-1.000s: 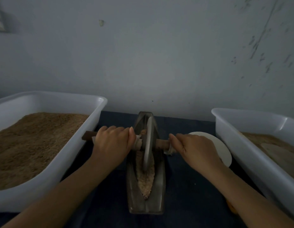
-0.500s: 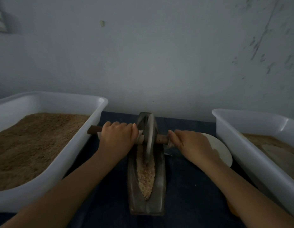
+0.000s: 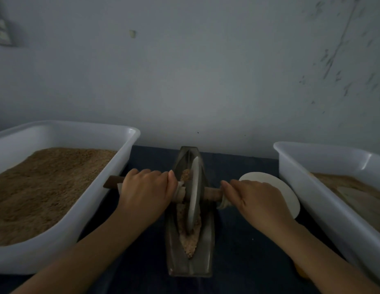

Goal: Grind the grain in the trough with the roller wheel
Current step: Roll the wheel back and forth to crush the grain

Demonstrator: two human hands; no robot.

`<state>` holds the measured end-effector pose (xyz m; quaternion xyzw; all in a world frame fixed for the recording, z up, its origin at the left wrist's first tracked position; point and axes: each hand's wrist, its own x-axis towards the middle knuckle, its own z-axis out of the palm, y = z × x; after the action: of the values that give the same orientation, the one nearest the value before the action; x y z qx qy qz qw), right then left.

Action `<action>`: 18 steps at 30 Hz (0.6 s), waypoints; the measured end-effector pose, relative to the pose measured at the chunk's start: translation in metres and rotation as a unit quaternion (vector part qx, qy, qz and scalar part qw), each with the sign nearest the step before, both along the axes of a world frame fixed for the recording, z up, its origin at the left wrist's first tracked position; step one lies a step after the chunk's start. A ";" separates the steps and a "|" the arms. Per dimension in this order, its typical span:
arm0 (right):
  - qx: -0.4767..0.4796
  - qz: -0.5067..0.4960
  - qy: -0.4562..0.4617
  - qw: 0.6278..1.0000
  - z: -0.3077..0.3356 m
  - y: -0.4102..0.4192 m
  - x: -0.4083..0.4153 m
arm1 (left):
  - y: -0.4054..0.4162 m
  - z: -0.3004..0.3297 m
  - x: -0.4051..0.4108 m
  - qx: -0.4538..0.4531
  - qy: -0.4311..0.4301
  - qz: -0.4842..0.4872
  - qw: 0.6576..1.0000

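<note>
A narrow, boat-shaped metal trough (image 3: 190, 266) lies lengthwise on the dark table in front of me. Pale crushed grain (image 3: 191, 244) fills its groove. A grey roller wheel (image 3: 194, 194) stands upright in the groove near the middle of the trough. A wooden axle (image 3: 212, 193) runs through the wheel, with cloth wrapped at both sides. My left hand (image 3: 146, 192) grips the axle left of the wheel. My right hand (image 3: 252, 200) grips it on the right. The axle's left tip (image 3: 111, 181) pokes out past my left hand.
A large white tub (image 3: 121, 153) of brown grain stands at the left, close to the axle tip. Another white tub (image 3: 295, 166) with brownish meal stands at the right. A white round plate (image 3: 288, 192) lies between my right hand and that tub. A grey wall rises right behind.
The wheel rolled away from me toward the far end of the trough, then came back toward me to about the middle. Both hands kept their grip on the axle.
</note>
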<state>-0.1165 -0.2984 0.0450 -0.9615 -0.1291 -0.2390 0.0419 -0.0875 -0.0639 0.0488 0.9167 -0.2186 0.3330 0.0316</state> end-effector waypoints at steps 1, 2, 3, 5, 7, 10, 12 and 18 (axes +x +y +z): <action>-0.004 -0.010 0.001 1.000 -0.001 -0.001 0.006 | -0.001 0.000 0.005 -0.002 0.000 0.001 1.000; -0.002 -0.019 0.003 1.000 -0.002 -0.002 0.013 | -0.001 -0.001 0.010 0.003 0.002 0.007 1.000; 0.003 -0.022 0.007 1.000 -0.003 -0.002 0.020 | -0.002 -0.001 0.015 0.001 0.010 0.011 1.000; 0.007 -0.016 0.012 1.000 -0.005 -0.003 0.035 | -0.004 -0.003 0.028 -0.010 0.008 0.018 1.000; 0.010 -0.029 0.005 0.999 -0.005 -0.004 0.050 | -0.008 -0.004 0.043 0.027 0.007 0.035 0.999; 0.010 -0.056 -0.006 0.998 -0.004 -0.005 0.069 | -0.011 -0.003 0.061 0.077 0.015 0.047 0.996; 0.009 -0.057 -0.003 0.998 -0.003 -0.005 0.077 | -0.013 -0.001 0.066 0.104 0.014 0.058 0.993; -0.034 -0.026 0.002 0.999 -0.005 -0.005 0.061 | -0.009 -0.002 0.054 0.112 0.021 0.052 0.992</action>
<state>-0.0553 -0.3038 0.0403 -0.9658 -0.1121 -0.2339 0.0037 -0.0339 -0.0732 0.0472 0.9312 -0.2064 0.2883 -0.0843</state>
